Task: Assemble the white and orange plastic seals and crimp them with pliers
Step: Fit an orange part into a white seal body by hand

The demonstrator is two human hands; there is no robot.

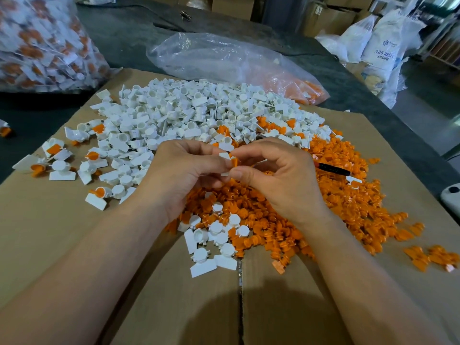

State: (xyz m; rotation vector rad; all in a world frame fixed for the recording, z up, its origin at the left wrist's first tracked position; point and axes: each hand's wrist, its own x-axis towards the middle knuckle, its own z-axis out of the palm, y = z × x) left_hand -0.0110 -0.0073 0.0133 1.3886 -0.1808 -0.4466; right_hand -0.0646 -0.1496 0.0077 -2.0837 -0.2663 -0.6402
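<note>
Closely, left hand [184, 170] and right hand [281, 178], fingers curled inward; each grip pinched on one seal [233, 162].

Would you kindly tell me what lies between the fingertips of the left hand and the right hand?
In the head view, a white seal part and an orange insert lie there, pinched together between the left hand and the right hand.

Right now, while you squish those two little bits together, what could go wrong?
The white piece and orange piece are pinched between the left hand and right hand; a slip could lose them in the orange pile below. The black handle, probably the pliers, lies half buried there and could get covered. Stray orange bits near the edge of the cardboard might fall off.
</note>
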